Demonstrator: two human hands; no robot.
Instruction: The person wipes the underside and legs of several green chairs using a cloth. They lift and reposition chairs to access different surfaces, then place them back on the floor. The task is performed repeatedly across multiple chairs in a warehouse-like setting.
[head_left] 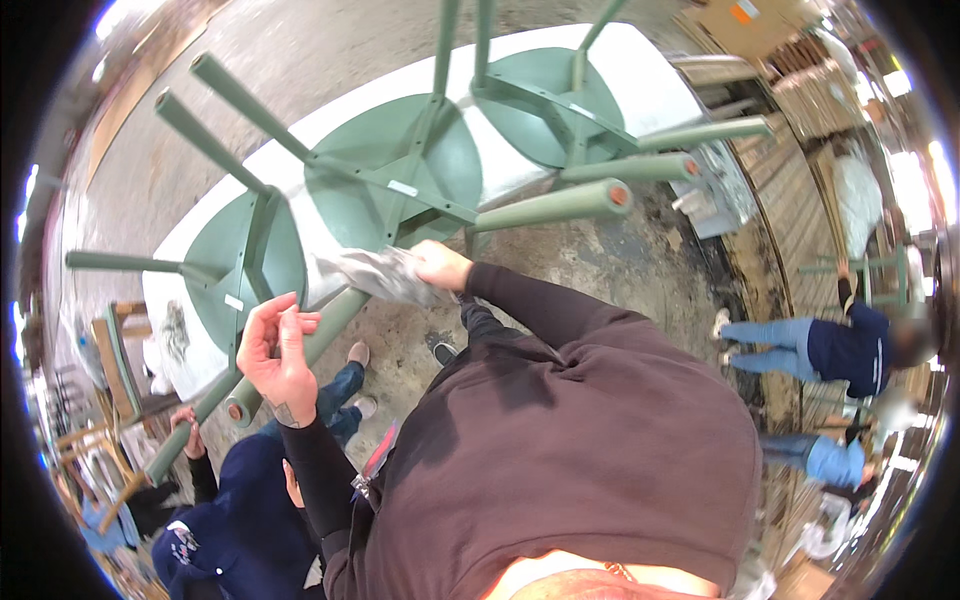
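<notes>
My right hand (441, 268) is closed around a crumpled clear plastic bag (385, 274) beside the middle upturned green stool (410, 150). My left hand (278, 355) is raised palm inward with loosely bent fingers, and nothing shows in it. It is just in front of the left green stool (215, 255), near a thick green leg (325, 340) that points toward me. A third green stool (550, 105) lies upside down at the far right. All have round seats, crossed braces and small white labels.
A white-covered table (640, 70) bears the stools. At lower left, a co-worker in a navy top (240, 500) has a hand (187, 430) on a green leg. Wooden boards (790, 210) and cardboard (745, 30) lie at right. Two more people stand there, one in a navy top (845, 345).
</notes>
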